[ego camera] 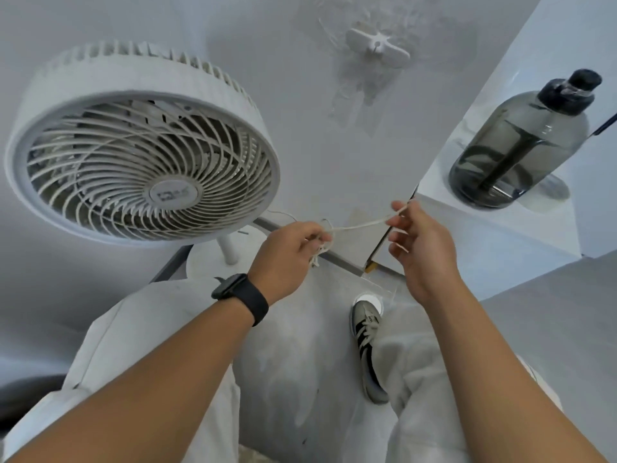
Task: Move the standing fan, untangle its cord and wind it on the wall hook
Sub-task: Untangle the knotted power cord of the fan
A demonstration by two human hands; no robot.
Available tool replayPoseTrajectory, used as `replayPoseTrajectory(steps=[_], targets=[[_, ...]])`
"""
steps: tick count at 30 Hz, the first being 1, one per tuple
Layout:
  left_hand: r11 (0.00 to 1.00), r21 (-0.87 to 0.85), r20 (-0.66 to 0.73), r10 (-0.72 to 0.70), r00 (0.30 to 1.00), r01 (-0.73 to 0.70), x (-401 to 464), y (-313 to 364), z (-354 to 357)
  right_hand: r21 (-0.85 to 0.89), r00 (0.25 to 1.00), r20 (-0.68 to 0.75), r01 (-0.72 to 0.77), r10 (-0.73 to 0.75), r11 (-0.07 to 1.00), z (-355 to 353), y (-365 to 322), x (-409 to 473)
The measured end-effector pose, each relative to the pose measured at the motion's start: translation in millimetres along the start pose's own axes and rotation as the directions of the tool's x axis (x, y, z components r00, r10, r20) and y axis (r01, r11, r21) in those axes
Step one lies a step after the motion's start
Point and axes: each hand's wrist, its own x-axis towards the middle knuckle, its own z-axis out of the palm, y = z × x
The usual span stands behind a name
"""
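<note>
Here, left hand (pixel 287 253) curled round a knotted bunch of the white cord (pixel 359 224); right hand (pixel 422 243) pinching its far end, strand taut between. Left of both, standing fan (pixel 143 155); above, wall hook (pixel 377 48), bare.

Both hands pinching white cord (pixel 359 225); fan (pixel 140 145) left, hook (pixel 377 48) above

Bare wall open between hook (pixel 377 48) and the hands below, fan (pixel 140 145) crowding the left of hook, counter corner (pixel 434 192) and bottle (pixel 521 142) blocking the right, cord (pixel 360 224) stretched across underneath
</note>
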Motion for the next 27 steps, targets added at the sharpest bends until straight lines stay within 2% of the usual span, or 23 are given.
replayPoseTrajectory(steps=[3, 5, 9, 15, 17, 20, 23, 27], targets=[[0.984, -0.179, -0.09, -0.033, 0.995, 0.016, -7, 10, -5, -0.211, 0.993, 0.12, 0.03, -0.005, 0.977, 11, 6, -17], [0.971, -0.238, -0.117, -0.029, 0.993, 0.0, -10, 14, -5, -0.234, 0.983, 0.18, 0.071, -0.028, 0.97, 18, 8, -28], [0.972, -0.234, -0.116, -0.022, 0.993, -0.006, -12, 15, -7, -0.234, 0.959, 0.236, 0.21, -0.155, 0.949, 36, 16, -36], [0.986, -0.164, 0.05, 0.032, 0.998, -0.023, 1, 15, -15, -0.4, 0.896, 0.387, 0.376, -0.218, 0.836, 58, 29, -15], [0.988, -0.154, 0.04, 0.037, 0.999, -0.03, 8, 14, -17, -0.412, 0.887, 0.395, 0.404, -0.239, 0.817, 61, 28, -9], [0.983, -0.175, -0.013, 0.051, 0.999, -0.052, 13, 17, -15, -0.521, 0.864, 0.402, 0.488, -0.303, 0.7, 59, 19, 4], [0.973, -0.227, -0.036, 0.023, 0.999, -0.031, 15, 18, -12, -0.639, 0.857, 0.454, 0.503, -0.242, 0.582, 52, 12, 14], [0.97, -0.243, -0.036, -0.005, 0.999, -0.004, 15, 12, -11, -0.673, 0.85, 0.504, 0.497, -0.152, 0.548, 42, 13, 19]])
